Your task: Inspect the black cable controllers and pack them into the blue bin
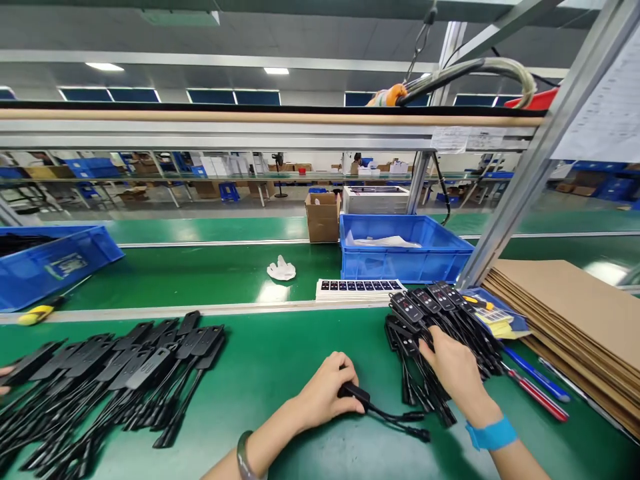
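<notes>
My left hand (334, 387) is closed around a small black controller (356, 395), whose short cables with plug ends lie on the green bench to its right. My right hand (456, 367) is at the near edge of a pile of black controllers (427, 301) with buttons on their faces. Its thumb and fingers pinch one controller there, partly hidden by the hand. A larger spread of black controllers (145, 363) lies on the left, plain sides up, cables toward me. A strip of black labels (357, 287) lies on white sheets beyond my hands.
Another person's hand (5, 379) touches the left spread. Blue bins (405, 263) stand behind; a white crumpled glove (281, 269) lies between. Cardboard sheets (575, 300), a red screwdriver (537, 395) and a blue pen-like tool (537, 373) are at right. A metal post (540, 153) rises there.
</notes>
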`<move>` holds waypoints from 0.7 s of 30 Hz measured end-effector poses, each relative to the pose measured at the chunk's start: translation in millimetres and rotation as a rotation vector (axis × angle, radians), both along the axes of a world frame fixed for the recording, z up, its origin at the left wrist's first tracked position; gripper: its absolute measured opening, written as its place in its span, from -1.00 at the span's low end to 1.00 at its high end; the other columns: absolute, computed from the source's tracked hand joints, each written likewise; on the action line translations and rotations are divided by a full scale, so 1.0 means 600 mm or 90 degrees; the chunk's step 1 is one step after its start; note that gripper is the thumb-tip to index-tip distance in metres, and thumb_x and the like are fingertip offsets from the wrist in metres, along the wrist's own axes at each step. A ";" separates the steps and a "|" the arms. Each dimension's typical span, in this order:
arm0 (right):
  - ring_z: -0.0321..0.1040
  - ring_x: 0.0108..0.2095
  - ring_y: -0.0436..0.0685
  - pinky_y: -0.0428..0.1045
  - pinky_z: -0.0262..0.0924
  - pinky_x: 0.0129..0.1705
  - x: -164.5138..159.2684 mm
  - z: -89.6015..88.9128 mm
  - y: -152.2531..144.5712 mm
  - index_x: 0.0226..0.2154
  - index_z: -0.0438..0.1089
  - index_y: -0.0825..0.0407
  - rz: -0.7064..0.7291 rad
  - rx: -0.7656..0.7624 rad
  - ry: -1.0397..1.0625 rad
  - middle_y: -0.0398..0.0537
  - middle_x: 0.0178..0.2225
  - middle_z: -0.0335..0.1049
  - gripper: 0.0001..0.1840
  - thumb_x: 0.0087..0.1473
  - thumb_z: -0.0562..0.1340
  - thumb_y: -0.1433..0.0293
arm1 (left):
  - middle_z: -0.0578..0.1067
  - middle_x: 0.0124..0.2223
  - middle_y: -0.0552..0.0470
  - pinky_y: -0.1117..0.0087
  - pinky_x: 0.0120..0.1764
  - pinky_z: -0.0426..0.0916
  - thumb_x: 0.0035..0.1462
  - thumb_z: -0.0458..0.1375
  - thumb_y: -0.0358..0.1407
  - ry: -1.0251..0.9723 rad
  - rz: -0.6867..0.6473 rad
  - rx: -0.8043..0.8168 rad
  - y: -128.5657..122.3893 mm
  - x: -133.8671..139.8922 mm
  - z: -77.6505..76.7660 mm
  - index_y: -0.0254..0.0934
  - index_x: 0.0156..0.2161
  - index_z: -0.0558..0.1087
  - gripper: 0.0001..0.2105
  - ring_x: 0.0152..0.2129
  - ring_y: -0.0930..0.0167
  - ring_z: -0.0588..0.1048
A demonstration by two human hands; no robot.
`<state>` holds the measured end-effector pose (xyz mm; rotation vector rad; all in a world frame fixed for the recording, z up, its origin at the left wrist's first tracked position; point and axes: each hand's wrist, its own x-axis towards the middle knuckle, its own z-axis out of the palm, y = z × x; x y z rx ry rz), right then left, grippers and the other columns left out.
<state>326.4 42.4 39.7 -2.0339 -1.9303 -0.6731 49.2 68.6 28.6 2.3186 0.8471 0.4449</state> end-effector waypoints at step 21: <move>0.36 -0.13 0.21 0.02 0.29 -0.19 -0.107 -0.020 -0.149 -0.10 0.29 -0.06 0.469 -0.335 0.263 0.00 -0.10 0.38 -0.71 0.08 0.18 0.44 | -0.28 0.36 -0.32 -0.14 0.20 -0.18 -0.18 0.26 0.14 0.029 -0.152 0.030 -0.045 -0.073 -0.025 -0.20 0.32 -0.29 0.12 0.28 -0.02 -0.25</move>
